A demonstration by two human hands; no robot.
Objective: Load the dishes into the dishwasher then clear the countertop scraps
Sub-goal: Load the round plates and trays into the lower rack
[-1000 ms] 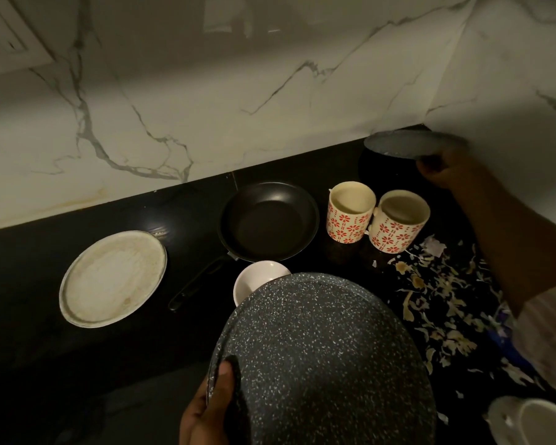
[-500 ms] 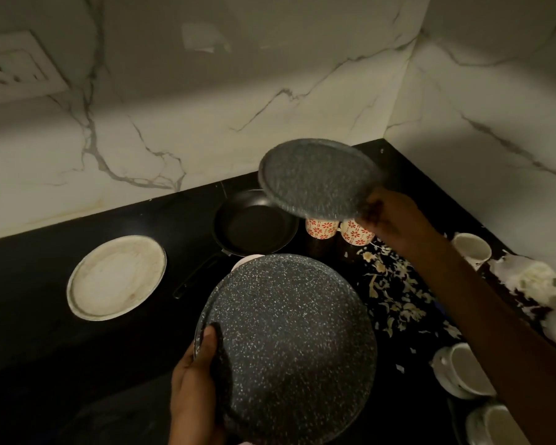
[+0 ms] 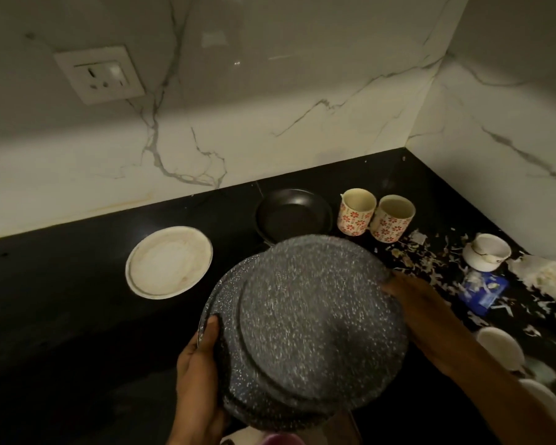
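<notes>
left hand (image 3: 199,361): we see it clamped on the near-left rim of the large speckled plate (image 3: 228,316), thumb on top, fingers underneath.
right hand (image 3: 411,300): grips the right edge of the small speckled plate (image 3: 315,316), fingertips curled under the rim.
stack: small plate lies on top of the large one, shifted to the right; both held above the black countertop (image 3: 61,300), tilted slightly toward us.
white plate (image 3: 169,261): flat on the counter, left of the stack, apart from it.
frying pan (image 3: 294,216): just beyond the stack, near the wall; handle hidden behind the plates.
floral mugs (image 3: 376,218): two, upright, side by side, touching or nearly so, right of the pan.
scraps (image 3: 430,261): pale peelings scattered over the counter on the right, among the dishes.
white cup (image 3: 488,255): far right, upright in the scraps.
blue packet (image 3: 482,292): lying near the cup, on the near side.
white bowls (image 3: 501,345): at the near right edge, partly cut off.
wall socket (image 3: 100,73): on the marble backsplash, upper left.
</notes>
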